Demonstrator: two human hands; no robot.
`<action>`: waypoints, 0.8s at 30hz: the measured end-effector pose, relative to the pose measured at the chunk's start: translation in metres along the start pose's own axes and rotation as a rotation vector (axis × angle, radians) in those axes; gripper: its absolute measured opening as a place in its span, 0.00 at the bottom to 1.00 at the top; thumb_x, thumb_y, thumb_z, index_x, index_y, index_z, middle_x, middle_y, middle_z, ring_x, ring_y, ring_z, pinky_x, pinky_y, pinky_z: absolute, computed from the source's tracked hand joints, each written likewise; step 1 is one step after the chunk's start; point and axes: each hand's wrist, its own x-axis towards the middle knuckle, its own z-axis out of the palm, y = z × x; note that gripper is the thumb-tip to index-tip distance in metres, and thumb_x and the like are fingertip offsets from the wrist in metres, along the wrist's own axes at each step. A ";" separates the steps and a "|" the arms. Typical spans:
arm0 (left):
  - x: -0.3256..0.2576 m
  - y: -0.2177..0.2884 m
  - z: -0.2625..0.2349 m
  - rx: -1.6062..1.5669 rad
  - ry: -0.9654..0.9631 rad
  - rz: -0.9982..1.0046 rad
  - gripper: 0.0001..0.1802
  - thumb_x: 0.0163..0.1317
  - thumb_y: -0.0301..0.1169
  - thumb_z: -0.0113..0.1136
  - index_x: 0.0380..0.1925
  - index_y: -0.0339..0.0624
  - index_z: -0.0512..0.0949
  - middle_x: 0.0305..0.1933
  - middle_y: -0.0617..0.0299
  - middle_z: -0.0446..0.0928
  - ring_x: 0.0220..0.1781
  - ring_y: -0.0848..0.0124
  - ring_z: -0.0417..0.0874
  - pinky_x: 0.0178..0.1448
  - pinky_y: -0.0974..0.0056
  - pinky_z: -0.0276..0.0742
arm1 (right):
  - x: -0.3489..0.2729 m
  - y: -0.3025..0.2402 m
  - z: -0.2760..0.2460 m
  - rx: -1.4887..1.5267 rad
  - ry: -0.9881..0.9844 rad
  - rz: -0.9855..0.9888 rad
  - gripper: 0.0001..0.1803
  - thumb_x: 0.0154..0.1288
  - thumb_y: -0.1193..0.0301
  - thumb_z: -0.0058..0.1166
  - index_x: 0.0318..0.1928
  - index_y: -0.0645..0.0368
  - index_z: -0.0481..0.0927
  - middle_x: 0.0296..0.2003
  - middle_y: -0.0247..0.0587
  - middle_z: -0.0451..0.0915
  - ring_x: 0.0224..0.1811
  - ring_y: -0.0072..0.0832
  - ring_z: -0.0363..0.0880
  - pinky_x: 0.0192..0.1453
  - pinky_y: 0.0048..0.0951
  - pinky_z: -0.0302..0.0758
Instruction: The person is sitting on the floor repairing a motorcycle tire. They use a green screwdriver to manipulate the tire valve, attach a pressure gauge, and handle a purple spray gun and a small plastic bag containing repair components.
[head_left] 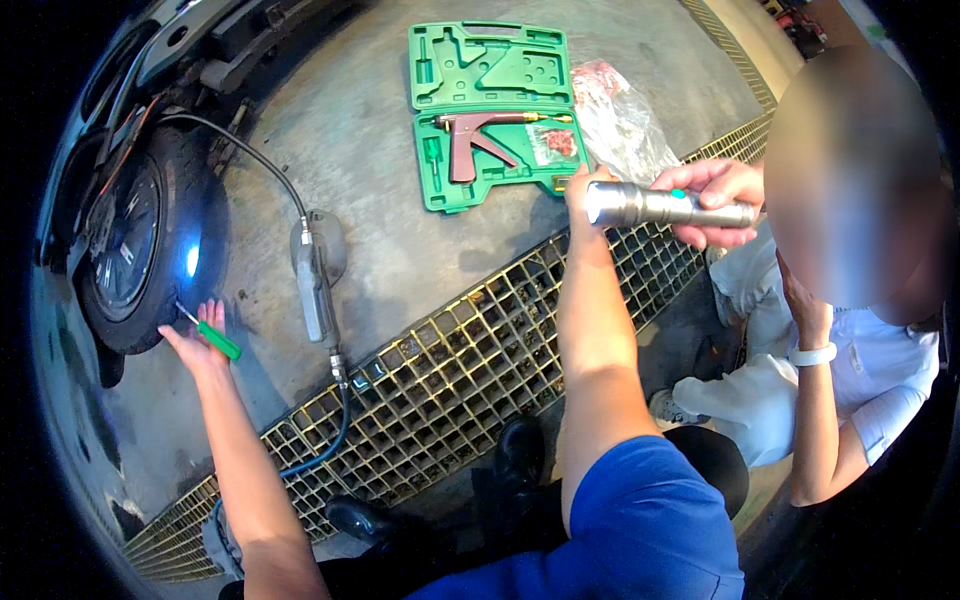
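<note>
One green-handled tool [219, 341] lies across the left grip [199, 352], fingers spread; right grip [577, 196] half-hidden, open or closed, cannot tell

The case [490, 97] is lying open on the floor [385, 240] at 12 o'clock. The gun-shaped tool [461, 150] is resting in its near half, with the packet [555, 146] sitting at the tool's 3 o'clock. The bag [630, 130] is lying at the case's 3 o'clock. At 9 o'clock, the wheel [140, 240] is standing outermost; the inflator [313, 295] is lying nearer centre. The handled tool [219, 341] is sitting at the wheel's 5 o'clock. The grating [470, 345] is running from 8 to 2 o'clock.
</note>
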 end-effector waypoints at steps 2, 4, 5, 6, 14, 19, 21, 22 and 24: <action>0.018 0.002 -0.018 0.094 -0.029 -0.005 0.54 0.60 0.64 0.47 0.68 0.32 0.41 0.71 0.40 0.48 0.70 0.44 0.56 0.70 0.39 0.58 | 0.011 0.013 0.010 -0.032 -0.017 0.065 0.29 0.62 0.50 0.51 0.43 0.68 0.80 0.39 0.61 0.79 0.45 0.53 0.78 0.52 0.45 0.74; 0.020 0.005 -0.030 0.203 0.021 0.025 0.52 0.61 0.65 0.42 0.66 0.27 0.45 0.70 0.40 0.50 0.70 0.46 0.57 0.71 0.42 0.58 | 0.006 0.014 0.008 -0.062 -0.345 -0.097 0.30 0.61 0.48 0.51 0.40 0.67 0.82 0.42 0.63 0.78 0.46 0.54 0.77 0.53 0.46 0.73; 0.012 -0.001 -0.023 0.250 0.070 0.034 0.52 0.62 0.65 0.41 0.66 0.25 0.46 0.69 0.40 0.52 0.69 0.46 0.58 0.71 0.43 0.58 | 0.005 0.017 0.006 -0.114 -0.322 -0.102 0.31 0.61 0.47 0.51 0.40 0.67 0.82 0.42 0.63 0.78 0.48 0.53 0.76 0.54 0.45 0.73; 0.009 -0.002 -0.021 0.246 0.085 0.035 0.52 0.63 0.64 0.41 0.65 0.24 0.46 0.67 0.37 0.53 0.69 0.46 0.58 0.71 0.43 0.59 | 0.005 0.013 0.008 -0.159 -0.296 -0.107 0.32 0.60 0.45 0.51 0.39 0.67 0.83 0.43 0.64 0.78 0.50 0.51 0.75 0.56 0.44 0.72; 0.011 -0.001 -0.038 0.458 0.245 0.236 0.38 0.66 0.52 0.51 0.60 0.28 0.58 0.45 0.48 0.71 0.43 0.58 0.76 0.45 0.51 0.79 | 0.005 0.009 0.006 -0.034 -0.300 0.091 0.34 0.53 0.45 0.61 0.46 0.65 0.80 0.51 0.54 0.71 0.56 0.46 0.68 0.58 0.43 0.70; 0.006 0.003 -0.026 0.482 0.335 0.354 0.27 0.63 0.53 0.54 0.32 0.35 0.74 0.29 0.57 0.71 0.31 0.65 0.72 0.34 0.58 0.72 | 0.013 -0.003 0.000 -0.196 -0.416 0.017 0.35 0.53 0.44 0.60 0.51 0.59 0.78 0.52 0.51 0.76 0.57 0.48 0.72 0.59 0.47 0.69; -0.001 0.018 -0.032 0.448 0.212 0.257 0.27 0.64 0.54 0.51 0.21 0.40 0.74 0.21 0.61 0.69 0.24 0.68 0.69 0.29 0.59 0.68 | 0.013 -0.016 0.002 -0.253 -0.450 -0.024 0.29 0.57 0.50 0.53 0.52 0.58 0.79 0.53 0.52 0.77 0.58 0.47 0.74 0.59 0.47 0.69; -0.024 0.012 -0.010 0.591 0.369 0.376 0.26 0.64 0.52 0.51 0.14 0.45 0.69 0.18 0.62 0.66 0.22 0.70 0.66 0.26 0.60 0.64 | 0.009 -0.020 -0.005 -0.257 -0.528 -0.020 0.30 0.58 0.48 0.50 0.52 0.57 0.79 0.53 0.53 0.77 0.59 0.46 0.73 0.58 0.47 0.68; 0.009 0.041 -0.043 0.495 0.244 0.420 0.21 0.64 0.49 0.52 0.21 0.45 0.67 0.21 0.64 0.65 0.23 0.69 0.65 0.30 0.58 0.69 | 0.010 -0.015 0.006 -0.092 -0.527 -0.088 0.32 0.56 0.48 0.48 0.53 0.58 0.77 0.50 0.56 0.78 0.55 0.46 0.76 0.56 0.43 0.70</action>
